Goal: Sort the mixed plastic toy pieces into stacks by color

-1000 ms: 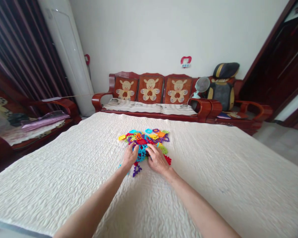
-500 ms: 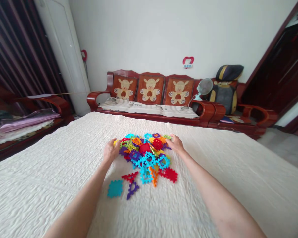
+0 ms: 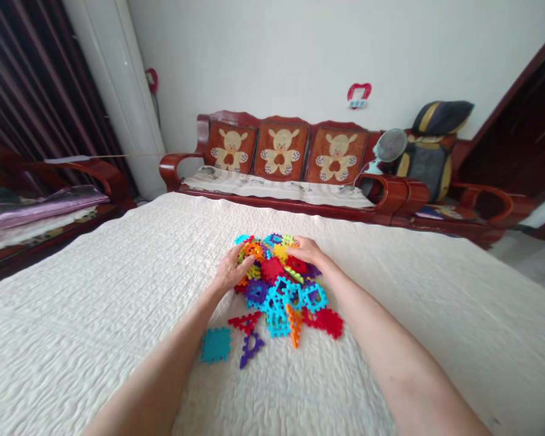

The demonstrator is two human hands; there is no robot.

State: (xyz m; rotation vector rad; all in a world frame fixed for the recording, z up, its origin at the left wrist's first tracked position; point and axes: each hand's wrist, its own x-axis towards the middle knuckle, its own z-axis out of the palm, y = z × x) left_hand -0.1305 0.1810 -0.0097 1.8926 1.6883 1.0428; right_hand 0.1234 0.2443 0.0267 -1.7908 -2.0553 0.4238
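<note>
A heap of toothed plastic building tiles (image 3: 272,269) in red, blue, purple, orange, yellow and green lies on the white quilted cover. My left hand (image 3: 231,269) rests against the heap's left side, thumb apart from the fingers and over orange and green tiles. On the far right side, my right hand (image 3: 306,251) touches the heap beside a yellow tile (image 3: 280,252), its fingers stretched over the tiles; some fingertips are hidden. Nearer me lie a flat blue square tile (image 3: 215,345), a purple triangular tile (image 3: 251,349), a red triangular tile (image 3: 245,322) and an orange tile (image 3: 293,326).
The quilted cover (image 3: 118,290) spreads wide around the heap. Beyond its far edge stands a wooden sofa (image 3: 177,166) with bear cushions (image 3: 281,151). A small fan (image 3: 390,145) and a padded seat (image 3: 429,163) are at the right.
Both hands have moved inward over the heap, pressing its sides closer together. My left hand has shifted right and its thumb now lies over the tiles. The view has tilted slightly.
</note>
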